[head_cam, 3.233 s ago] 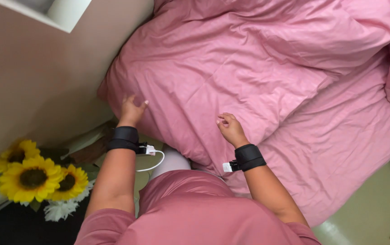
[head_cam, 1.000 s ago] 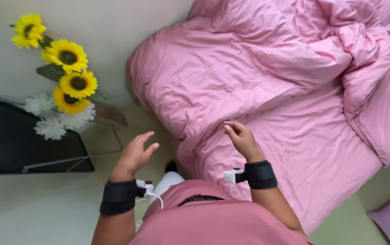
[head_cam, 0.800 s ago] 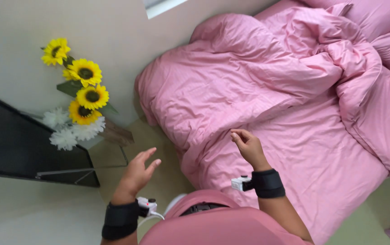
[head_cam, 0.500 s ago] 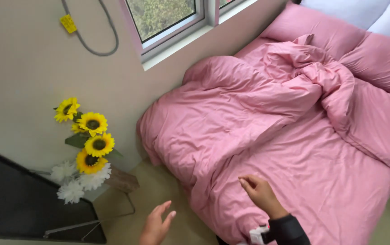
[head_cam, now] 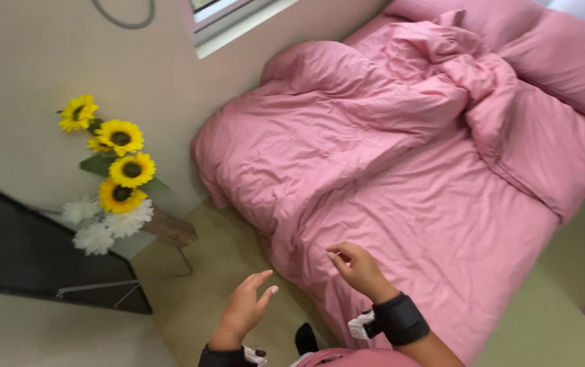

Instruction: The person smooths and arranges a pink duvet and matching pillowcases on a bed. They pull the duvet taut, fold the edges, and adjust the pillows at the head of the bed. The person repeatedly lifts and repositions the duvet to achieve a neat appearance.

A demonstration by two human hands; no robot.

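A pink duvet (head_cam: 401,156) lies rumpled across the bed, bunched toward the far side near the pink pillows (head_cam: 564,54). The right hand (head_cam: 359,270) hovers over the duvet's near edge, fingers loosely curled (holding nothing that shows). The left hand (head_cam: 245,309) hangs open above the greenish floor (head_cam: 197,292), beside the bed. Sunflowers (head_cam: 112,160) with white blooms stand against the wall, next to a dark screen (head_cam: 27,251).

One head-worn camera looks steeply down from standing height over the pink bed (head_cam: 401,170) and floor (head_cam: 197,299).
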